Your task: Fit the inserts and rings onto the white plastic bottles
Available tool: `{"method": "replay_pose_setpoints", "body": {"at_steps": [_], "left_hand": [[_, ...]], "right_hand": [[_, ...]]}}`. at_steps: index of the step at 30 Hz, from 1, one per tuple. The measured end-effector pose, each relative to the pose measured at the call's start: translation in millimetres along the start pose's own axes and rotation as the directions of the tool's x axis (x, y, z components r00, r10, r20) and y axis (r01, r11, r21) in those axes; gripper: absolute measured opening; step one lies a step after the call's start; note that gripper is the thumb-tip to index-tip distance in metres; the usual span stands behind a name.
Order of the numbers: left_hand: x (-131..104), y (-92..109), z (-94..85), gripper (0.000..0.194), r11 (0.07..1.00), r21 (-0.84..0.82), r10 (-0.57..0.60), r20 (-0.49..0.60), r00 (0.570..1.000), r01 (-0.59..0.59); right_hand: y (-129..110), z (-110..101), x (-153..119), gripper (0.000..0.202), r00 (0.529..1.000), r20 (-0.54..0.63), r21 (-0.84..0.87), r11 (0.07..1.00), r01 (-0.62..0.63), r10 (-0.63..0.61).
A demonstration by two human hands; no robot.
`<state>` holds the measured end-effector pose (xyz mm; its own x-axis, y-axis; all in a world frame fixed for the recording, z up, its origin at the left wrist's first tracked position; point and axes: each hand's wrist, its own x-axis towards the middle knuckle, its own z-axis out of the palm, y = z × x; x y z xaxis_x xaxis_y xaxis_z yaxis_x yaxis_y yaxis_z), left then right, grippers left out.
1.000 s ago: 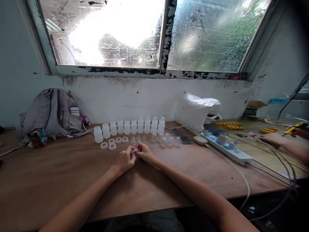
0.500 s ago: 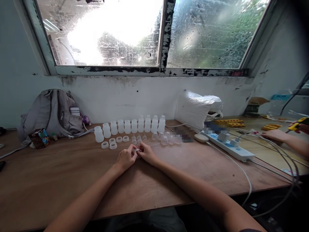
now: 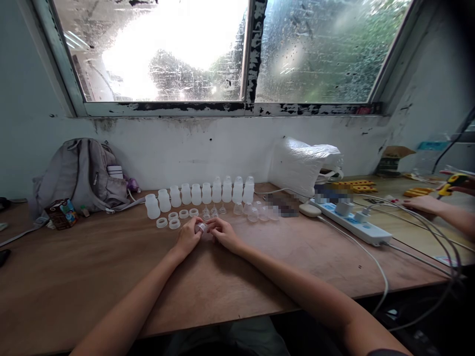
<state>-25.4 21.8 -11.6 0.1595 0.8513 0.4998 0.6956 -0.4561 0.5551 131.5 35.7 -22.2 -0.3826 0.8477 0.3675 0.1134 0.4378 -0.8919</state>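
In my left hand (image 3: 189, 236) is a whitish ring-shaped bottle collar (image 3: 201, 227), tilted so its round opening faces right. The fingers of my right hand (image 3: 223, 233) reach toward it from the right, slightly apart, with nothing visible in them; whether they touch the collar is unclear. Just beyond my hands stand several clear bottle nipples (image 3: 214, 211). More white collars (image 3: 174, 223) lie to their left and clear domed caps (image 3: 253, 214) to their right. Behind them runs a row of frosted baby bottles (image 3: 196, 195), the right-hand ones with clear domed tops.
A grey backpack (image 3: 79, 173) and a small carton (image 3: 61, 213) stand at left. On the right are a power strip (image 3: 351, 223) with cables, a white puck-like device (image 3: 310, 211) and a silvery bag (image 3: 297, 165). Another person's hand (image 3: 421, 203) is at far right, near a yellow-handled tool (image 3: 451, 185).
My left hand has turned the collar up and moved slightly left. My right hand's fingers have come off it and spread a little. At far right, the yellow-handled tool has shifted left.
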Motion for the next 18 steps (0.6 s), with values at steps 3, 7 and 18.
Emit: {"method": "replay_pose_setpoints", "body": {"at_steps": [3,7,18], "left_hand": [[1.4,-0.8,0.9,0.016,0.996,-0.077,0.04,-0.004,0.999,-0.04],[2.6,-2.6,0.3,0.021,0.981,-0.181,0.083,0.048,0.995,-0.073],[4.6,-5.0,-3.4,0.029,0.948,-0.302,0.125,0.064,0.99,-0.1]], "right_hand": [[8.2,-0.5,3.6,0.022,0.996,-0.076,0.024,0.999,-0.036,0.037],[11.4,-2.2,6.0,0.028,0.993,-0.066,0.125,0.988,-0.088,0.097],[0.0,-1.7,3.3,0.021,0.996,-0.022,0.164,0.983,-0.082,0.086]]}}
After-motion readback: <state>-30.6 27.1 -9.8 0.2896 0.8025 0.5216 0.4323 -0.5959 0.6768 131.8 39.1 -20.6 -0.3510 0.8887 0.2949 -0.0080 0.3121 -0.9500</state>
